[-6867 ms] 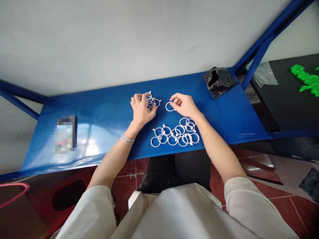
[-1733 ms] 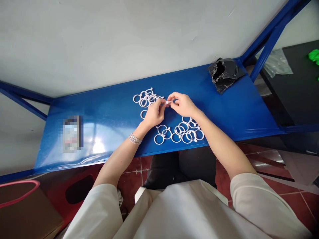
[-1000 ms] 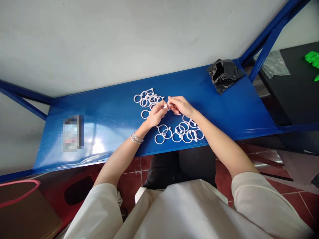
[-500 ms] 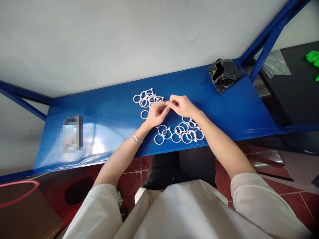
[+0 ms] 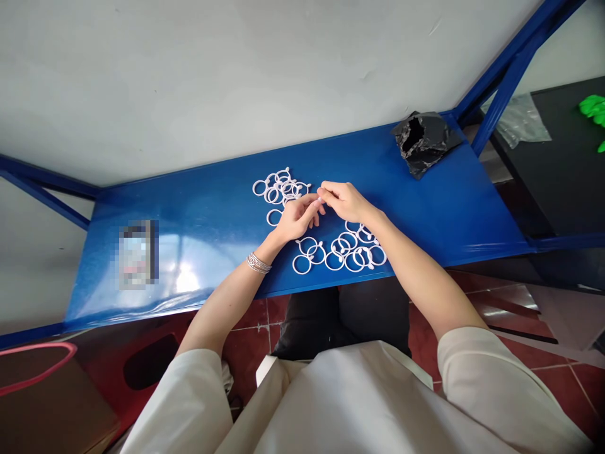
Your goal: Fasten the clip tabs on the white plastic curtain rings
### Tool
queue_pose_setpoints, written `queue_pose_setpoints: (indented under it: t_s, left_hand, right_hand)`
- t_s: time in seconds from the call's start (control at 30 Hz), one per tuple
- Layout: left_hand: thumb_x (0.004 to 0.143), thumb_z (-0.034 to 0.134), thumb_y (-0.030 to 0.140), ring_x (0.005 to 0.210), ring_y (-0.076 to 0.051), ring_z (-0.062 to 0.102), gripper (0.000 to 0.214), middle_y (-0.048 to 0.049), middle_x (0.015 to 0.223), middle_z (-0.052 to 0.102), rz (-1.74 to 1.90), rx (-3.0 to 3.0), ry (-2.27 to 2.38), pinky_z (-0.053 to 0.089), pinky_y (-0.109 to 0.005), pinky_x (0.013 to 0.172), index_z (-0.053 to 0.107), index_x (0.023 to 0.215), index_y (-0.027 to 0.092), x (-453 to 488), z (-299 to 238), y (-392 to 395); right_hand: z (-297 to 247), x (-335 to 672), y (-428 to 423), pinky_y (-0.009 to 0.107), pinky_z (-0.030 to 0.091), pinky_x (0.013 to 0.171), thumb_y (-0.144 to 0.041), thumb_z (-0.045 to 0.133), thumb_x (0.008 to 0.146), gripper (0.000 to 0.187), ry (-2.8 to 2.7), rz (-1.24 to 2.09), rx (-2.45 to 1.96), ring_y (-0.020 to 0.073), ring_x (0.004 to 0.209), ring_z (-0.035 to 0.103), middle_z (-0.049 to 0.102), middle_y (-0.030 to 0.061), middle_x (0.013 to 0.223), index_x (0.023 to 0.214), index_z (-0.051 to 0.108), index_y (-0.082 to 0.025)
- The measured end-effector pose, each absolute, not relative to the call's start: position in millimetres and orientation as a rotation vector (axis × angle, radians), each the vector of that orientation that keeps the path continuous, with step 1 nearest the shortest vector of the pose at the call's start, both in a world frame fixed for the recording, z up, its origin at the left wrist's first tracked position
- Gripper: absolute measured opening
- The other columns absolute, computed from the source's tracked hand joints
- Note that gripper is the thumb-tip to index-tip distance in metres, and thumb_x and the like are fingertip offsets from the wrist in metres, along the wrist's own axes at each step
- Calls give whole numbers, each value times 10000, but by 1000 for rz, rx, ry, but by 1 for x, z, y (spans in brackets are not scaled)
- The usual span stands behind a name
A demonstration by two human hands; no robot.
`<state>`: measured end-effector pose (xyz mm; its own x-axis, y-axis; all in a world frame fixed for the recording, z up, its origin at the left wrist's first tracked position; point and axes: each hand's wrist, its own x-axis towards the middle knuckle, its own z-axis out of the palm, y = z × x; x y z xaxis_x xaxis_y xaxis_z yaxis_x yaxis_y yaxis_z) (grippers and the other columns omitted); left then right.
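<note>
My left hand (image 5: pixel 293 219) and my right hand (image 5: pixel 348 202) meet fingertip to fingertip above the blue shelf (image 5: pixel 212 208). Both are closed in a pinch on one small white ring, which the fingers mostly hide. A loose heap of white rings (image 5: pixel 282 187) lies just beyond my left hand, and a single ring (image 5: pixel 273 217) lies beside that hand's knuckles. A second group of white rings (image 5: pixel 344 251) is spread flat near the shelf's front edge, under my right wrist. A silver bracelet (image 5: pixel 258 263) sits on my left wrist.
A crumpled black bag (image 5: pixel 424 142) stands open at the shelf's far right. A blurred flat object (image 5: pixel 137 253) lies at the left. Blue frame posts (image 5: pixel 501 94) rise on the right, with a black table (image 5: pixel 562 183), a clear bag (image 5: pixel 524 123) and green pieces (image 5: pixel 594 107) beyond.
Earlier my hands were apart, left on the far heap and right on a ring. They came together over the shelf's middle and have kept working one ring between the fingertips, shifting only slightly.
</note>
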<state>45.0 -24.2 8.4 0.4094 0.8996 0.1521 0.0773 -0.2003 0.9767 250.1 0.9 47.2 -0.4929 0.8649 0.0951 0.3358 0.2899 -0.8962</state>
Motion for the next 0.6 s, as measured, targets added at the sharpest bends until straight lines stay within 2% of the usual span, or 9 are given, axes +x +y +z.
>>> queue_pose_setpoints:
  t_s: [0.23, 0.4, 0.53, 0.6]
  left_hand:
    - [1090, 559, 779, 597, -113, 598, 618, -6, 741, 661, 954, 1684, 826, 514, -262, 615, 685, 1044, 175, 41, 11, -23]
    - [1095, 528, 789, 603, -129, 576, 621, 9, 726, 630, 950, 1704, 900, 491, -285, 629, 673, 1079, 185, 42, 5, -23]
    - [1100, 514, 781, 673, -153, 597, 625, -41, 890, 703, 1107, 1862, 1042, 524, -335, 704, 670, 1270, 200, 44, 8, -24]
    - [1101, 529, 759, 766, -185, 619, 602, -80, 984, 722, 1198, 2002, 1146, 552, -377, 793, 664, 1313, 212, 41, 11, -23]
  right_hand:
    - [55, 249, -1, 330, 372, 710, -632, 497, 1105, 547, -1970, 1110, -1031, 170, 657, 517, 674, 18, 706, 735, 553, -233]
    - [53, 246, -3, 331, 334, 685, -627, 499, 1121, 551, -1986, 1010, -1115, 173, 667, 485, 580, 1, 656, 729, 497, -239]
    - [51, 246, 0, 343, 299, 653, -688, 525, 1130, 614, -1968, 1009, -1170, 160, 623, 432, 488, -18, 625, 712, 483, -239]
    - [53, 255, 4, 346, 310, 655, -713, 592, 1106, 633, -1983, 1041, -1230, 161, 627, 450, 507, -12, 627, 701, 538, -231]
